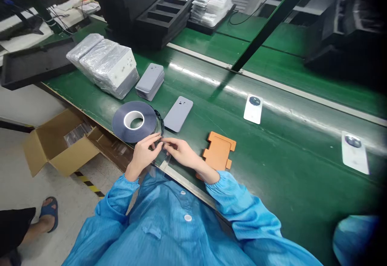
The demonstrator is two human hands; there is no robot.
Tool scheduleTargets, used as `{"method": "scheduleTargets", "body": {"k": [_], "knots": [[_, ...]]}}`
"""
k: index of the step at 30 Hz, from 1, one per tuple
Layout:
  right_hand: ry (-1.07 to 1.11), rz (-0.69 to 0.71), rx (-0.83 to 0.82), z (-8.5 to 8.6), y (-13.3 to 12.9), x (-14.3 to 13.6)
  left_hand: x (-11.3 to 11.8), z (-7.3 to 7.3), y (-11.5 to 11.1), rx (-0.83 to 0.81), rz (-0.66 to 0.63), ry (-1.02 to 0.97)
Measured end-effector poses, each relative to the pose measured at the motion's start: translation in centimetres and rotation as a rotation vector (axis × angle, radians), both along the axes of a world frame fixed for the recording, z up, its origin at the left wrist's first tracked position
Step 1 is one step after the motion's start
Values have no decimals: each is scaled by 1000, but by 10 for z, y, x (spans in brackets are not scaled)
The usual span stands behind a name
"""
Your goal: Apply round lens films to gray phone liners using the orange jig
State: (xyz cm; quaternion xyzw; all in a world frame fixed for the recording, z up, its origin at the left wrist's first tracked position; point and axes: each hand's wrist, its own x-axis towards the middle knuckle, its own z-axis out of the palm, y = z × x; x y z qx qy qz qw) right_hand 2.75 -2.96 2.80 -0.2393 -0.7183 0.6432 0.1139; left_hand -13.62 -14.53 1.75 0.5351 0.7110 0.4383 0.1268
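Observation:
A large roll of dark film [121,127] with a white core lies flat near the table's front edge. From its right side runs a clear strip with black cut-out pieces [159,121]. My left hand [145,151] pinches the strip just below the roll. Close beside it, my right hand [183,153] also has thumb and forefinger closed on the strip, whose free end hangs over the edge. Behind my hands lies a single grey phone back cover [179,115]. An orange fixture plate [218,151] sits right of my right hand, partly hidden by my forearm.
A stack of grey covers [150,81] and plastic-wrapped bundles [104,64] stand at the back left. Two white covers with round camera areas [253,111] lie to the right. Black trays [166,12] are stacked behind. A cardboard box [60,145] and another person's foot [48,215] are below left.

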Motion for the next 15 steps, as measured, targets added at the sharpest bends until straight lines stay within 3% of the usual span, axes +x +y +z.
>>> {"method": "scheduleTargets", "body": {"k": [4,7,11,15], "knots": [[-24,-19,14,-2,1,-2,-11,-3,3,21,20,8],[-39,-58,58,-8,4,-5,-24,0,6,-19,130,-60],[-60,-115,65,-14,8,-10,-36,17,8,31,295,-316],[-38,-149,32,-7,8,-9,-26,39,8,57,311,-499]]}}
